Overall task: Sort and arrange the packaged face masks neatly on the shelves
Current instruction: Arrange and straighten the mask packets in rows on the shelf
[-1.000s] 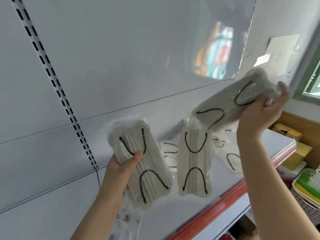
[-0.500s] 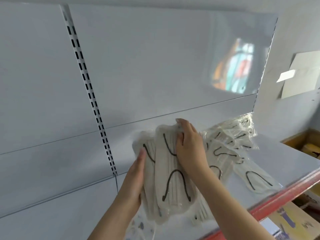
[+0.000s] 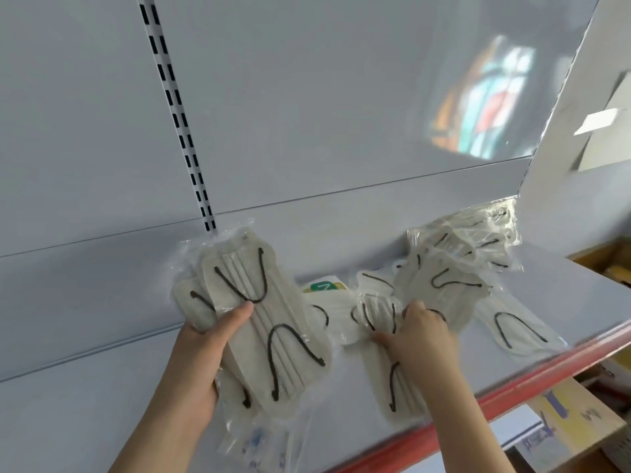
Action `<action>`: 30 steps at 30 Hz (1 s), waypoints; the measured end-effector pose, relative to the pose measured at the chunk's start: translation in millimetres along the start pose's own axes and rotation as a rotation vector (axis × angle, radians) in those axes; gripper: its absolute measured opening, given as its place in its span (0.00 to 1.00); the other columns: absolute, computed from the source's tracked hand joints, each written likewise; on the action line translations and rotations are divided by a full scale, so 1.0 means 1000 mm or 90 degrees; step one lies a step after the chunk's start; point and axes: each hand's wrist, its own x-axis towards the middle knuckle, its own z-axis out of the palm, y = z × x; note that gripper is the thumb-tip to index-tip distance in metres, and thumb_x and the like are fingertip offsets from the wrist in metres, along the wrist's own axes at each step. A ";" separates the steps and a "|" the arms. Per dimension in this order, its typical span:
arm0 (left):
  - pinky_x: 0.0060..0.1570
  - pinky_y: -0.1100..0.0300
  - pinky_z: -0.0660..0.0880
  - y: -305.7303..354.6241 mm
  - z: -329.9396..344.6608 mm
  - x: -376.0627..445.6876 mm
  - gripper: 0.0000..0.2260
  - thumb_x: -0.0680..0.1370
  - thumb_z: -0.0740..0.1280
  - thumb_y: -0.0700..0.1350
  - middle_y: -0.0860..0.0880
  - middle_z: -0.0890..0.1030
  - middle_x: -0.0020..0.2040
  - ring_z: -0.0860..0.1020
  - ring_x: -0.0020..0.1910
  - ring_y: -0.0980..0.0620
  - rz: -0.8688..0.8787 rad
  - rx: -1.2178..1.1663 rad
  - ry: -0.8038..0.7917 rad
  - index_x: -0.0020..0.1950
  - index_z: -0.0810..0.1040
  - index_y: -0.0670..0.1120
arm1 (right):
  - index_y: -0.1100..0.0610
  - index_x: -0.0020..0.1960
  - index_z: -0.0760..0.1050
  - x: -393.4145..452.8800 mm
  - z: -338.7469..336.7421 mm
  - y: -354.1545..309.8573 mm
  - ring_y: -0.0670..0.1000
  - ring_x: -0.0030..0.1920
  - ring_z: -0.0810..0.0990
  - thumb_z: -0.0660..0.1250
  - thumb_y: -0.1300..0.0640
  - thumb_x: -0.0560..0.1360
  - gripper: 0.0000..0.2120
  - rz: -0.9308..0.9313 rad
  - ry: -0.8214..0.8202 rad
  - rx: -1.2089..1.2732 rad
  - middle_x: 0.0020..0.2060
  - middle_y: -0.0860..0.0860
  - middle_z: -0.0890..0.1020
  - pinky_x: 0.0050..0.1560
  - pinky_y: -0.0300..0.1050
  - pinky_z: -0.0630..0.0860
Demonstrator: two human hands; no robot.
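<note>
My left hand (image 3: 198, 356) grips a stack of two clear-wrapped packs of beige face masks with black ear loops (image 3: 266, 322), held upright above the shelf (image 3: 341, 404), thumb across the front pack. My right hand (image 3: 420, 339) grips another mask pack (image 3: 396, 380) that lies on the shelf, fingers curled over its upper end. Just right of that hand, several more packs (image 3: 450, 285) lie in a loose heap. One pack (image 3: 512, 329) lies flat near the red front edge. A white pack with a green label (image 3: 324, 291) lies at the back between my hands.
The shelf has a red front strip (image 3: 512, 387) and a grey back panel with a slotted upright (image 3: 177, 124). Below the shelf at right sit a yellow box (image 3: 573, 425) and other goods. A paper sheet (image 3: 601, 124) hangs on the right wall.
My right hand left the stack in my left hand and moved right onto a pack lying on the shelf. The left hand now holds two packs.
</note>
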 end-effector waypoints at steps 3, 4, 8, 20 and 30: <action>0.45 0.54 0.77 0.000 -0.014 -0.005 0.08 0.76 0.72 0.42 0.47 0.88 0.47 0.87 0.42 0.52 -0.004 -0.018 0.009 0.54 0.84 0.47 | 0.55 0.57 0.73 0.001 0.004 0.001 0.58 0.62 0.73 0.72 0.38 0.71 0.25 0.021 0.043 0.017 0.56 0.54 0.78 0.59 0.50 0.70; 0.46 0.53 0.77 0.000 -0.019 -0.006 0.08 0.76 0.72 0.42 0.47 0.88 0.47 0.87 0.42 0.51 -0.007 -0.017 0.007 0.54 0.84 0.47 | 0.54 0.58 0.74 0.001 0.006 0.002 0.58 0.63 0.72 0.72 0.40 0.72 0.23 0.025 0.056 0.011 0.57 0.54 0.77 0.60 0.51 0.69; 0.48 0.52 0.78 -0.001 -0.042 -0.003 0.12 0.72 0.74 0.44 0.47 0.88 0.49 0.87 0.45 0.51 0.000 -0.012 0.004 0.56 0.84 0.48 | 0.56 0.54 0.72 -0.003 -0.001 -0.004 0.57 0.51 0.74 0.70 0.56 0.75 0.11 0.021 0.157 0.225 0.52 0.55 0.79 0.49 0.49 0.69; 0.61 0.48 0.78 0.014 -0.088 -0.008 0.19 0.70 0.74 0.48 0.48 0.88 0.53 0.86 0.54 0.49 0.010 0.003 -0.073 0.61 0.82 0.47 | 0.44 0.64 0.72 -0.078 -0.035 -0.153 0.42 0.43 0.82 0.75 0.53 0.73 0.22 -0.220 -0.086 0.694 0.47 0.46 0.82 0.47 0.42 0.78; 0.48 0.64 0.81 0.035 -0.163 -0.026 0.16 0.72 0.78 0.37 0.53 0.88 0.49 0.85 0.51 0.57 0.187 0.175 -0.056 0.55 0.84 0.54 | 0.42 0.73 0.65 -0.125 0.022 -0.220 0.47 0.68 0.75 0.80 0.41 0.64 0.42 -0.401 -0.288 0.691 0.69 0.45 0.75 0.67 0.47 0.73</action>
